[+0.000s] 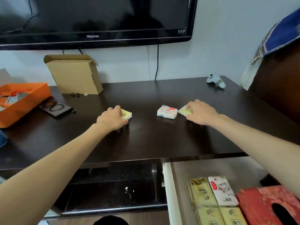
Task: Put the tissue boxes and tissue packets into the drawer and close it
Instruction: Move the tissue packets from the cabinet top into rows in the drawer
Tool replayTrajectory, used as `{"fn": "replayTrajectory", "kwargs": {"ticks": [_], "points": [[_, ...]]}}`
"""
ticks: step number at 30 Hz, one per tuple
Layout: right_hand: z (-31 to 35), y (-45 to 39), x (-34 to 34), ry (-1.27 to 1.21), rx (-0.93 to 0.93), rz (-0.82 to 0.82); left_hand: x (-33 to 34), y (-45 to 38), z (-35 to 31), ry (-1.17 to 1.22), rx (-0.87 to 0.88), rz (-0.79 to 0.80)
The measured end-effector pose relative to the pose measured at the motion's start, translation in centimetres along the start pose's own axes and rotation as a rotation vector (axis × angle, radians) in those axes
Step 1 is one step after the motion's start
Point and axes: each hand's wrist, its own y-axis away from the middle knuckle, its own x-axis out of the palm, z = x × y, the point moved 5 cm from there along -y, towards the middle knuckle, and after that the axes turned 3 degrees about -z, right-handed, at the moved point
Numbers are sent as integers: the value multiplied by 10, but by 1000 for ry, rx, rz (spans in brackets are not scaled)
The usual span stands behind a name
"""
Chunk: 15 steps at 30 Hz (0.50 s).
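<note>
Three tissue packets remain on the dark tabletop. Left hand curls over a yellow packet; right hand closes on another yellow packet, seemingly gripping, though fingers hide the contact. Just beside it lies a white packet, untouched. Taking one per hand saves trips to the open drawer below, already holding packets and a red tissue box.

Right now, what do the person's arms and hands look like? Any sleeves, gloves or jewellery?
Both forearms are bare as far as the picture shows: no sleeves in view. The left hand and right hand wear no gloves, and no rings, watch or bracelet are visible.
</note>
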Motion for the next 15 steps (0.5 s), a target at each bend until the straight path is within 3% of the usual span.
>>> {"fn": "replayTrajectory", "kwargs": {"ticks": [8,12,15], "points": [[-12,38,1,82,-104,23,12,32,-33,50,268,47],[-19,65,6,-36,-234,204,21,60,-60,73,422,101],[-21,82,2,-160,-325,207,25,77,-78,75,493,123]]}}
